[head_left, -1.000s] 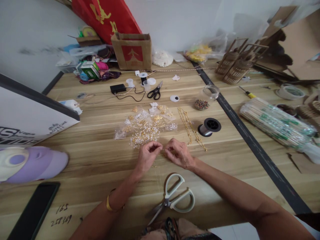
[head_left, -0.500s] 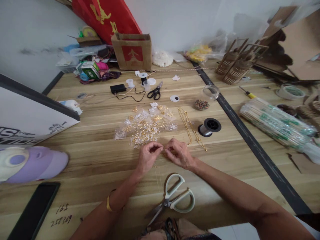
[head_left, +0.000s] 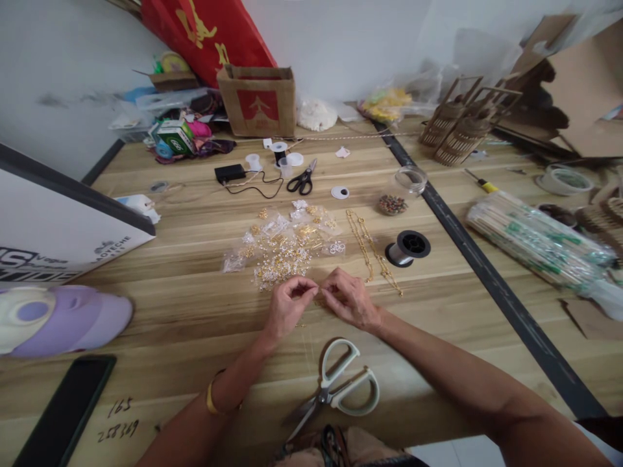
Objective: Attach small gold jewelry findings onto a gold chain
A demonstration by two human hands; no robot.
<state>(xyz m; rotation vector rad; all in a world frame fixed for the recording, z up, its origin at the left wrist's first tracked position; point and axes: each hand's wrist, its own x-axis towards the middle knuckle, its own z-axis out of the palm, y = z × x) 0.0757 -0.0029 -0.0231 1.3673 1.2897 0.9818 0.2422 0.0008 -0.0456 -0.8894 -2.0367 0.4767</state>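
Observation:
My left hand [head_left: 291, 303] and my right hand [head_left: 349, 299] meet fingertip to fingertip over the wooden table, each in a pinch. What sits between the fingers is too small to make out. A thin clear thread [head_left: 307, 344] and a few tiny gold pieces [head_left: 300, 325] show just below the left hand. Beyond my hands spreads a pile of clear and gold beads [head_left: 285, 263] with small plastic bags. Two gold chains [head_left: 366, 245] lie past my right hand, beside a spool of fine line [head_left: 407, 248]. White-handled scissors [head_left: 335, 383] rest, blades apart, close to my body.
Farther back are black scissors [head_left: 302, 180], a black adapter [head_left: 230, 173] and a jar of beads [head_left: 400, 191]. Bagged sticks [head_left: 540, 240] lie on the right. A phone [head_left: 65, 412], a purple object [head_left: 73, 320] and a white box [head_left: 63, 227] stand on the left.

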